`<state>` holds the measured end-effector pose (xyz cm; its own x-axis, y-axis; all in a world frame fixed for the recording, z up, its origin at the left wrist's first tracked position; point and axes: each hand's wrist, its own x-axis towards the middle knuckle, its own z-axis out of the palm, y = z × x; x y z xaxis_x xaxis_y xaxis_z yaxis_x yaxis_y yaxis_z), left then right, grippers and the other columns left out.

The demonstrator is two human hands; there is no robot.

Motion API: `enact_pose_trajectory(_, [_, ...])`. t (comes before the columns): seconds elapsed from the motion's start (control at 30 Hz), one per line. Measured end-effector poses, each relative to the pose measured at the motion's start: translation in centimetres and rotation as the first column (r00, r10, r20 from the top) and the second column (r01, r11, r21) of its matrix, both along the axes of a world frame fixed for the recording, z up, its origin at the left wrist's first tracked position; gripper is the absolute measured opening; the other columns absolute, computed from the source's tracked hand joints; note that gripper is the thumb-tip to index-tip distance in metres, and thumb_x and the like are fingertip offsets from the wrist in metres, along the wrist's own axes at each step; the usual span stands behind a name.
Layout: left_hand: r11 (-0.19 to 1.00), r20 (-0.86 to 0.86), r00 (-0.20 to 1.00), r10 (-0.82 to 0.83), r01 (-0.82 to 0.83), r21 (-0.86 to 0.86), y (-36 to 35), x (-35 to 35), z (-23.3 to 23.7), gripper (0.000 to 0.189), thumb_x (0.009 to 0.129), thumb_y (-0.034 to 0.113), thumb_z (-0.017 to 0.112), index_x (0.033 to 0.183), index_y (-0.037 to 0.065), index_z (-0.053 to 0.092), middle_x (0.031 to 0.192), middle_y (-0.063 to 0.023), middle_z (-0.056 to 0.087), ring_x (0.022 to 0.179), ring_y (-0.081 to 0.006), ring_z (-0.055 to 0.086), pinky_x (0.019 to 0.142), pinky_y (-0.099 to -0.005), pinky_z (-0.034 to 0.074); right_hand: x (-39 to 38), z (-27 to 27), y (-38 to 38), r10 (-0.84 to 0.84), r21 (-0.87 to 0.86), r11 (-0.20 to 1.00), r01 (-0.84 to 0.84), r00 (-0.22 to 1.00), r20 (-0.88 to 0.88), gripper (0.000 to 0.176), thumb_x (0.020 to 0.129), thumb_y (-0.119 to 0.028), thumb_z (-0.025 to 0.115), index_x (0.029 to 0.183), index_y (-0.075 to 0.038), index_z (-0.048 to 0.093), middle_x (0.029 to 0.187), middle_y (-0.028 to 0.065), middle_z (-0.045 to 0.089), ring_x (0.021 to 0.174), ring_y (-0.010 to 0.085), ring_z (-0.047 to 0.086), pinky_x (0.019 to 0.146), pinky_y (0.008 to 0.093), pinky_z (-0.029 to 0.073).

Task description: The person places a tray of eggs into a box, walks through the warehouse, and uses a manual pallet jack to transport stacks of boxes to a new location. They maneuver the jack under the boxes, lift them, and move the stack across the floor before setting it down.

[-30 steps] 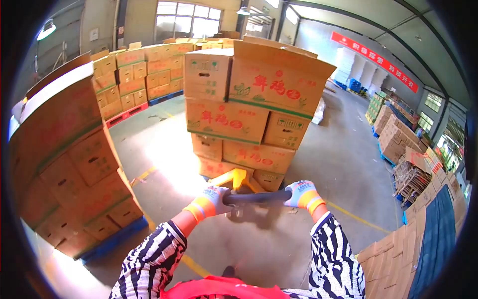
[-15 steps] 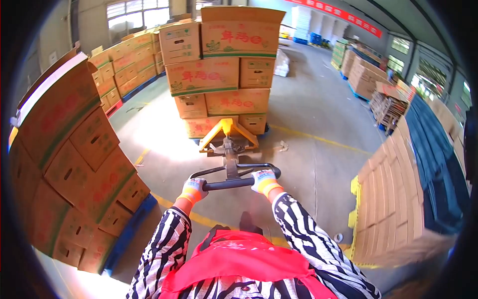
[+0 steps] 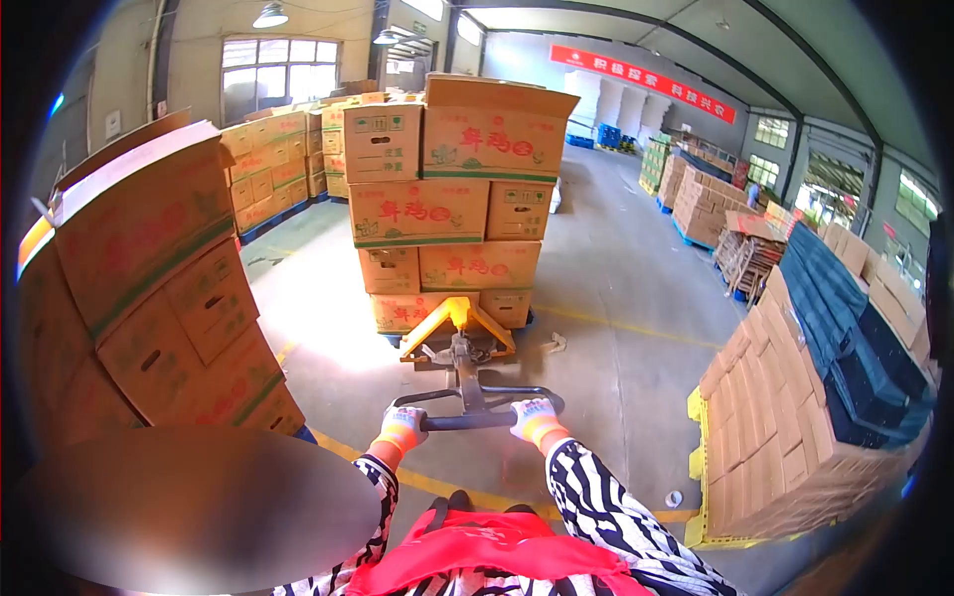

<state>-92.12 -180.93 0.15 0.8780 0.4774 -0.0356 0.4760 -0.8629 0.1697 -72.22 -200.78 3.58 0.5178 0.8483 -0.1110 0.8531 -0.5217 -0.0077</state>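
Both my gloved hands grip the black loop handle (image 3: 475,419) of a yellow pallet jack (image 3: 456,326). My left hand (image 3: 403,428) closes on the bar's left end, my right hand (image 3: 534,418) on its right end. The jack's forks sit under a tall stack of brown cartons with red print (image 3: 449,204), straight ahead of me on the concrete floor. My sleeves are black-and-white striped, and a red garment covers my chest.
A high stack of cartons (image 3: 149,288) stands close on my left on a blue pallet. Flat cardboard on a yellow pallet (image 3: 795,417) stands close on my right. More carton stacks line the back wall (image 3: 268,174) and far right. Yellow lines cross the floor.
The loaded jack has drawn back with me from the stack rows, and my view has risen after tipping down. Both hands stay closed on the handle. A blurred patch now covers the lower left.
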Motion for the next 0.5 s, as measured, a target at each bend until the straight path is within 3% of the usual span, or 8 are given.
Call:
enact_pose_trajectory(0.03, [1.000, -0.019, 1.000, 0.015, -0.016, -0.018, -0.5, -0.5, 0.5, 0.017, 0.072, 0.027, 0.059, 0.084, 0.017, 0.066, 0.085, -0.0060, 0.067, 0.090, -0.0238, 0.063, 0.091, -0.0380, 0.041, -0.5, 0.1, -0.4, 0.002, -0.001, 1.000, -0.002, 1.000, -0.002, 0.027, 0.073, -0.025, 0.057, 0.096, -0.013, 0.065, 0.100, 0.0124, 0.066, 0.097, 0.0294, 0.062, 0.086, 0.0413, 0.045])
enact_pose_trajectory(0.13, [0.999, 0.044, 0.999, 0.006, -0.007, 0.035, -1.7, -1.8, 0.5, 0.014, 0.073, 0.024, 0.057, 0.080, 0.018, 0.066, 0.081, -0.0055, 0.067, 0.086, -0.0244, 0.064, 0.090, -0.0384, 0.040, -1.8, 0.8, -1.6, 0.013, -0.006, 1.000, -0.013, 1.000, 0.003, 0.027, 0.073, -0.025, 0.057, 0.096, -0.012, 0.065, 0.098, 0.0129, 0.066, 0.095, 0.0301, 0.062, 0.085, 0.0407, 0.046])
enact_pose_trajectory(0.27, [0.998, 0.114, 0.993, 0.037, -0.042, 0.045, -3.8, -3.3, 0.9, 0.012, 0.073, 0.022, 0.056, 0.075, 0.018, 0.066, 0.080, -0.0055, 0.067, 0.083, -0.0246, 0.064, 0.083, -0.0390, 0.045, -3.3, 1.0, -3.4, 0.031, 0.003, 0.999, -0.032, 0.998, 0.048, 0.026, 0.074, -0.026, 0.056, 0.094, -0.011, 0.065, 0.096, 0.0134, 0.066, 0.094, 0.0303, 0.062, 0.084, 0.0403, 0.047])
enact_pose_trajectory(0.3, [0.999, 0.098, 0.995, 0.022, -0.025, 0.032, -4.2, -3.7, 1.4, 0.015, 0.069, 0.026, 0.059, 0.078, 0.016, 0.065, 0.083, -0.0069, 0.066, 0.086, -0.0276, 0.062, 0.077, -0.0388, 0.050, -3.7, 0.9, -3.9, 0.040, 0.026, 0.999, -0.041, 0.998, 0.054, 0.025, 0.074, -0.027, 0.055, 0.091, -0.012, 0.065, 0.093, 0.0135, 0.066, 0.092, 0.0299, 0.062, 0.082, 0.0397, 0.047])
enact_pose_trajectory(0.5, [0.999, 0.106, 0.993, 0.049, -0.050, 0.015, -7.4, -6.2, 1.8, 0.020, 0.065, 0.029, 0.065, 0.080, 0.015, 0.065, 0.083, -0.0094, 0.065, 0.084, -0.0288, 0.062, 0.076, -0.0388, 0.050, -5.6, 0.3, -6.8, 0.060, 0.082, 0.995, -0.063, 0.997, 0.040, 0.022, 0.075, -0.024, 0.053, 0.088, -0.011, 0.065, 0.092, 0.0142, 0.066, 0.090, 0.0315, 0.063, 0.081, 0.0411, 0.047])
